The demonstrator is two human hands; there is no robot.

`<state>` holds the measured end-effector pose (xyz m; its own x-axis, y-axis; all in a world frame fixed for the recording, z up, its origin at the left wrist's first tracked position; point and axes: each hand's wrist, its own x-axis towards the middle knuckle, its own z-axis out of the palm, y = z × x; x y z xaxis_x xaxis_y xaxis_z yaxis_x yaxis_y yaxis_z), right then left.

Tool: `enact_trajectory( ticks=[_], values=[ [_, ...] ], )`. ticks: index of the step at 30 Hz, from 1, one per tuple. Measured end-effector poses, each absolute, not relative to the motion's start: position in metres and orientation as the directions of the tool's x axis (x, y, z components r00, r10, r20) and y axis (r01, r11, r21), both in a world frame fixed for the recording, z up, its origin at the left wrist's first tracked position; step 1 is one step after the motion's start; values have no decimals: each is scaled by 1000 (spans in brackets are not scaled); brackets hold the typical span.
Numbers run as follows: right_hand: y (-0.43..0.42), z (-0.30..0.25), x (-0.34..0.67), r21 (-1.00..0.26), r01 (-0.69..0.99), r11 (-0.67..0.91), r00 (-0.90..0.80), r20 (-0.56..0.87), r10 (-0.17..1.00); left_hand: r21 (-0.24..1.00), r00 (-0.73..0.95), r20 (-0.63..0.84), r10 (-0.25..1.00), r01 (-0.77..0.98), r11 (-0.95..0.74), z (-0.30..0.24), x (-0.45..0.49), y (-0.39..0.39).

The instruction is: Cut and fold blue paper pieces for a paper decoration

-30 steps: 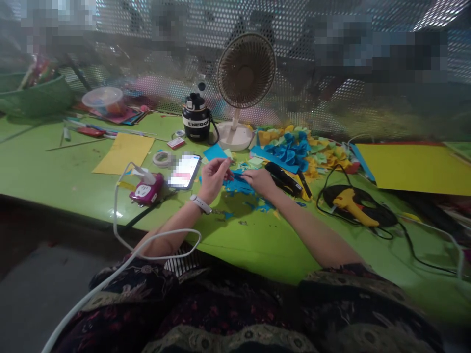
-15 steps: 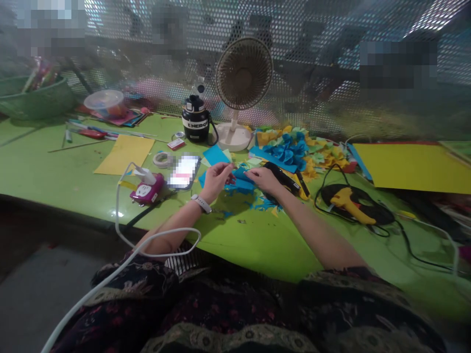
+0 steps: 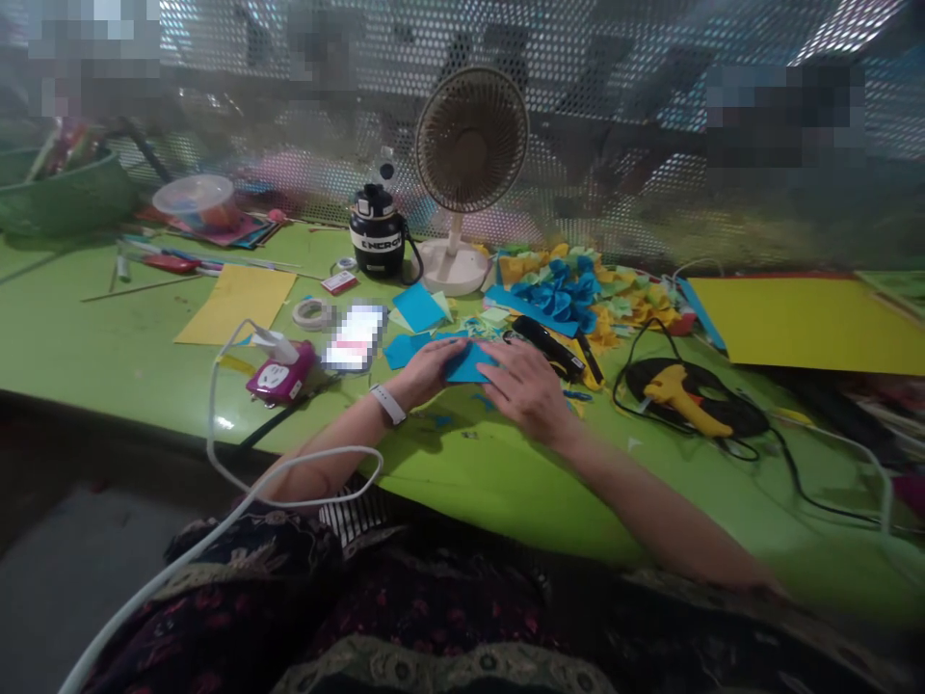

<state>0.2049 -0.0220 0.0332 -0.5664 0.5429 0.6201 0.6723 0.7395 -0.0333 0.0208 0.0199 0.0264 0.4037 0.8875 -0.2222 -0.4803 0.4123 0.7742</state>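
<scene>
Between my two hands is a piece of blue paper (image 3: 466,366), its flat face toward me. My left hand (image 3: 432,369) grips its left edge with the fingers partly hidden. My right hand (image 3: 526,390) holds the right side, fingers laid across the paper. More blue paper (image 3: 405,351) lies just left of the hands, with another blue square (image 3: 420,308) behind it on pale green pieces. Small paper scraps are strewn on the green table (image 3: 506,482) around my hands. A black stapler-like tool (image 3: 547,349) lies right behind my right hand.
A yellow glue gun (image 3: 683,400) with a black cord rests at right. Behind stand a fan (image 3: 455,265), a black bottle (image 3: 377,236) and a pile of paper flowers (image 3: 564,294). At left are a phone (image 3: 354,337), tape roll (image 3: 313,313) and purple power adapter (image 3: 281,374) with a white cable.
The blue paper now shows as a larger flat face between my hands. My right hand has turned and come lower, its fingers spread over the paper. The view has shifted slightly.
</scene>
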Motion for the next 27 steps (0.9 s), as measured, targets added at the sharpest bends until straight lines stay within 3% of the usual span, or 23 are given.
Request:
enact_trajectory(
  ticks=[6,12,18,27],
  values=[
    [-32,30,219,-432,579,691,-286,686,669,776,562,-181,807,-423,468,30,23,7],
    [-33,16,215,-739,441,509,-35,552,833,765,621,-184,762,-397,508,28,25,3],
    [-38,17,220,-779,452,435,-35,472,881,883,628,-139,766,-272,383,19,23,0],
    [-41,22,217,-878,358,317,24,348,937,853,680,-126,723,-298,429,20,24,1]
  ],
)
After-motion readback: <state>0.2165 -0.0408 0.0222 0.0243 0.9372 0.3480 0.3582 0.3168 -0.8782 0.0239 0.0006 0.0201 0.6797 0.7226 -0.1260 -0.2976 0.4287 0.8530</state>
